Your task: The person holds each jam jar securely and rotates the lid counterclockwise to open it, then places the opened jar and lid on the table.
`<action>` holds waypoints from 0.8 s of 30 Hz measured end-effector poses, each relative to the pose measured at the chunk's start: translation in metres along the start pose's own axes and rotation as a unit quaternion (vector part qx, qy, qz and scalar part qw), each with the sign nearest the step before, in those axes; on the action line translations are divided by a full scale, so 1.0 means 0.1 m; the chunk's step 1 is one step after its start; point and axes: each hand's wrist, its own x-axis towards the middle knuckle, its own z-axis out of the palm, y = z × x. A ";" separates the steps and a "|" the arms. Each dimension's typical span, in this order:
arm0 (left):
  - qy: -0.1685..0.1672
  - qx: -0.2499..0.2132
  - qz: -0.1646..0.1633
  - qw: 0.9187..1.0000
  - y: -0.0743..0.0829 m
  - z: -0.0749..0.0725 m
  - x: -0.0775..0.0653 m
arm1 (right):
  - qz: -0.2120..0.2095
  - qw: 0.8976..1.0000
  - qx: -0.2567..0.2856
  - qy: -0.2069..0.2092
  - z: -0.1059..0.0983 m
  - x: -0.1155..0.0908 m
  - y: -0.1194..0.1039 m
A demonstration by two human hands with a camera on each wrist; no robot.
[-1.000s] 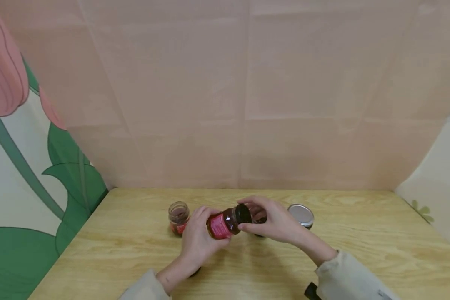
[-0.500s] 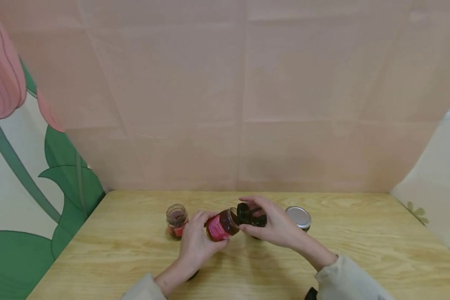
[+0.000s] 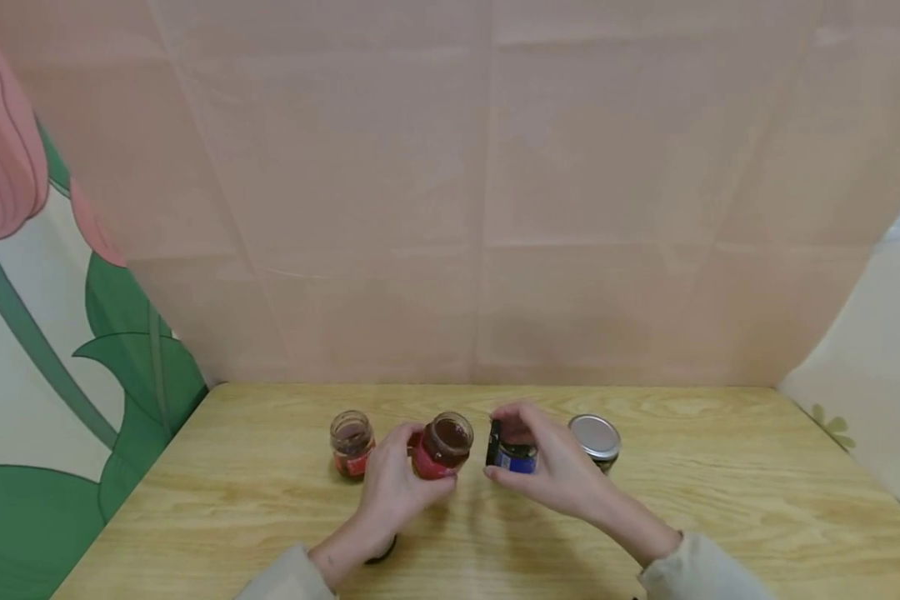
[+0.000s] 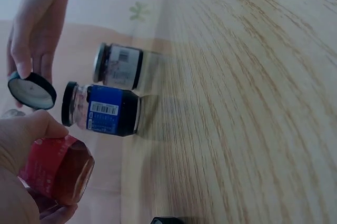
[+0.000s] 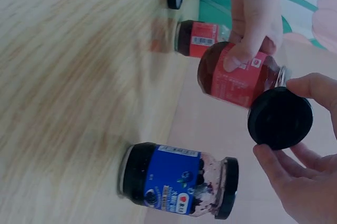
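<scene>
My left hand (image 3: 393, 483) grips a glass jam jar (image 3: 433, 458) with a pink-red label, raised off the table and tilted, its mouth uncovered. In the right wrist view that jar (image 5: 231, 77) shows dark red contents. My right hand (image 3: 555, 462) pinches a black lid (image 3: 493, 443) by its rim, apart from the jar. The left wrist view shows the pale inside of the lid (image 4: 32, 91). Behind the right hand stands a blue-labelled jar (image 5: 174, 179) with a black lid on, partly hidden in the head view.
An open red-labelled jar (image 3: 351, 450) stands left of my left hand. A silver-lidded jar (image 3: 596, 437) stands beyond my right wrist. Another black lid (image 3: 381, 552) lies on the wooden table (image 3: 682, 475) by my left wrist. A pink cloth (image 3: 480, 200) hangs behind the table.
The black lid has come off the held jar and moved right with my right hand. The jar has turned more upright, its mouth now showing.
</scene>
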 end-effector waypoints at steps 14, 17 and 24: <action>-0.027 -0.063 -0.054 0.996 -0.05 0.04 0.11 | 0.013 0.994 0.081 -0.076 0.07 -0.13 0.04; -0.024 -0.061 -0.075 0.995 -0.04 0.06 0.13 | 0.005 0.995 0.075 -0.071 0.11 -0.15 0.04; -0.041 -0.052 -0.112 0.992 -0.04 0.08 0.15 | -0.004 0.995 0.061 -0.072 0.17 -0.19 0.04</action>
